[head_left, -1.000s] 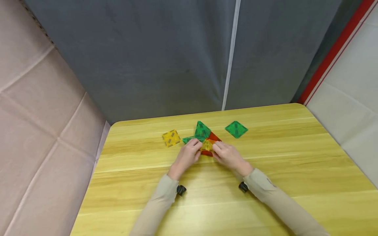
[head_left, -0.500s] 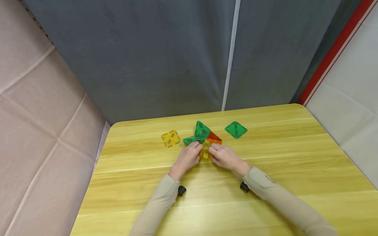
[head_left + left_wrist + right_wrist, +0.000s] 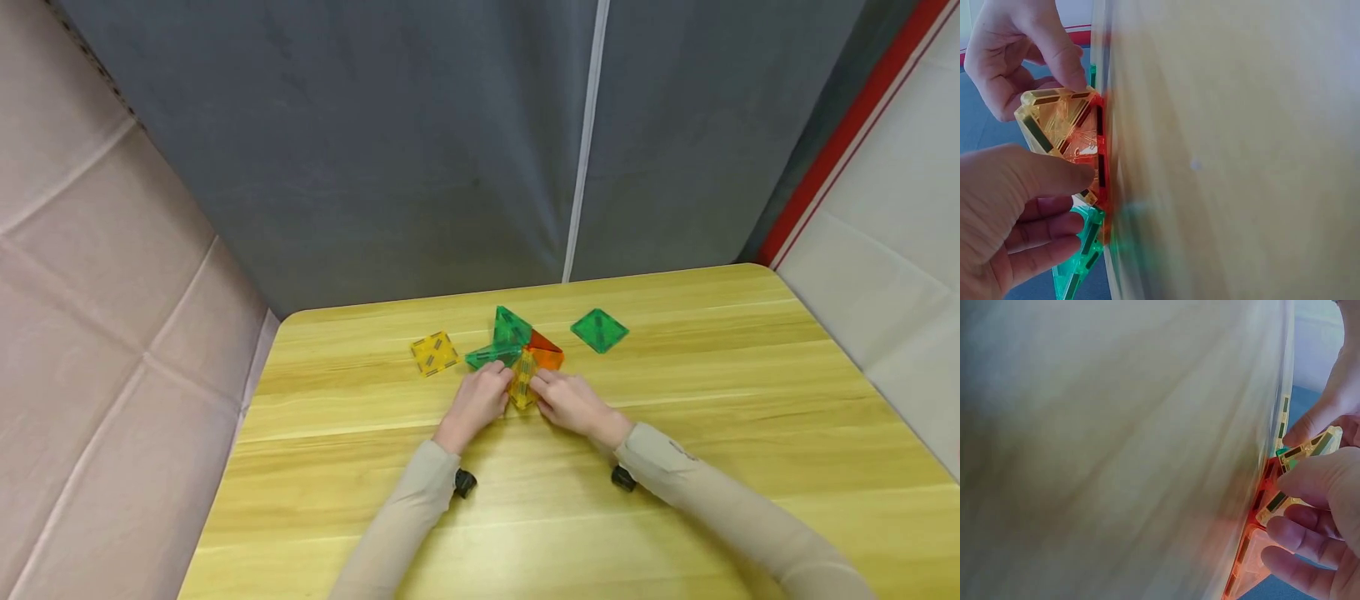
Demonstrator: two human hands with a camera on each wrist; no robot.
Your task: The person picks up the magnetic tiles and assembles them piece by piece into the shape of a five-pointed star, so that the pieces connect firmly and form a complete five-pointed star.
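My left hand and right hand face each other across translucent yellow magnetic tiles, each pinching a side between thumb and fingers. In the left wrist view, the yellow tiles lean together in a peak above a red magnetic tile flat on the table. Green magnetic tiles stand raised just behind, and an orange tile lies beside my right fingers. The right wrist view has my right thumb on a yellow tile edge; fingers partly hide the tiles.
On the wooden table, a loose yellow square tile lies left of the build. A green square tile lies to its right. A grey curtain hangs behind the table's far edge.
The yellow tiles have come toward me and now cover the front red tile. My right hand has slid slightly left and nearer, leaving the orange tile in sight.
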